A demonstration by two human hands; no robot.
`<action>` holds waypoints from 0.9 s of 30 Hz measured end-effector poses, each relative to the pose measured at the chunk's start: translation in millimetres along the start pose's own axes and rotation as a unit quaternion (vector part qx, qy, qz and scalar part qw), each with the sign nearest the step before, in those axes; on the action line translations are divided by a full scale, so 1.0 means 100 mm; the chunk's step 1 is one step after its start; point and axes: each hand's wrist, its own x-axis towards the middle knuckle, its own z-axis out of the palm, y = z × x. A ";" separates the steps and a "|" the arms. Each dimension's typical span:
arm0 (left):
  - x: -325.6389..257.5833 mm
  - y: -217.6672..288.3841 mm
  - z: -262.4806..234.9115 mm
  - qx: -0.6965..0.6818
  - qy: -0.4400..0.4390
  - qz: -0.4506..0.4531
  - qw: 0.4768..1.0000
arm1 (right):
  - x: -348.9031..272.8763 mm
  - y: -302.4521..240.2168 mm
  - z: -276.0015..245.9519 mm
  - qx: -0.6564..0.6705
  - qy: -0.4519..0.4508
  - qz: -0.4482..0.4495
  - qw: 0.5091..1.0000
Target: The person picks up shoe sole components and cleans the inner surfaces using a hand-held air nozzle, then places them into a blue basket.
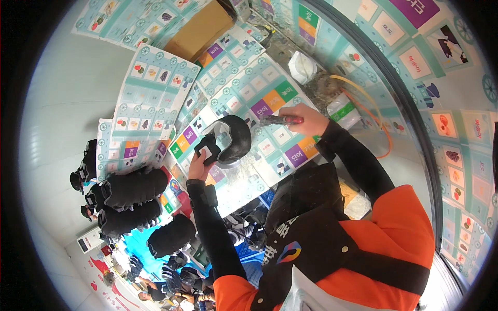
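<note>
My left hand [197, 167] grips a black curved padded piece [239, 139] by a squarish black flap with a pale patch. The piece has a rounded outer shell and a grey inner side, and it is held over the printed panel-covered table [244, 184]. To its right, my right hand [310, 121] is closed around a slim tool [282, 120] with a red part near the fingers and a dark grey end pointing toward the black piece. The tool's exact kind is unclear. The tool and the piece are apart.
A white bowl-shaped container [302, 67] stands at the table's far right, near yellow and orange hoses [384, 135]. A cardboard piece [199, 31] lies at the back. Several black padded bundles [136, 187] are piled at left, above blue crates [251, 267]. People [155, 291] are farther off.
</note>
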 end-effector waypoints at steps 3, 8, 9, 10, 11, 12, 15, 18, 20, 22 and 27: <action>-0.02 -0.01 -0.10 0.004 -0.008 0.003 1.000 | -0.02 0.04 -0.03 -0.021 -0.117 0.017 0.993; 0.00 0.01 -0.06 0.029 -0.012 0.014 0.999 | -0.10 0.08 0.04 -0.026 -0.056 -0.016 0.998; 0.01 0.01 -0.07 0.031 -0.019 0.032 0.999 | -0.09 0.06 0.03 -0.025 -0.057 -0.018 0.998; 0.02 0.01 -0.08 0.032 -0.026 0.049 0.998 | -0.08 0.03 0.00 -0.026 -0.058 -0.015 0.998; 0.03 0.03 -0.10 0.032 -0.024 0.049 0.998 | -0.07 0.01 -0.02 -0.027 -0.059 -0.013 0.998; 0.05 0.04 -0.09 0.061 -0.017 0.054 0.997 | -0.06 0.05 -0.04 -0.037 -0.096 -0.028 0.994; 0.13 0.04 -0.05 0.098 -0.006 0.073 0.992 | -0.10 0.04 0.02 -0.031 -0.130 -0.009 0.991; 0.25 0.04 -0.13 0.149 -0.004 0.114 0.982 | -0.05 -0.09 0.01 -0.042 -0.073 -0.030 0.996; 0.31 0.04 -0.19 0.222 0.007 0.156 0.963 | 0.01 -0.17 0.00 -0.049 -0.068 -0.049 0.995; 0.39 0.08 -0.14 0.273 0.004 0.173 0.946 | 0.02 -0.08 0.02 -0.055 -0.123 -0.043 0.990; 0.40 0.17 -0.10 0.374 0.015 0.200 0.906 | 0.07 -0.07 0.05 -0.034 -0.080 -0.052 0.995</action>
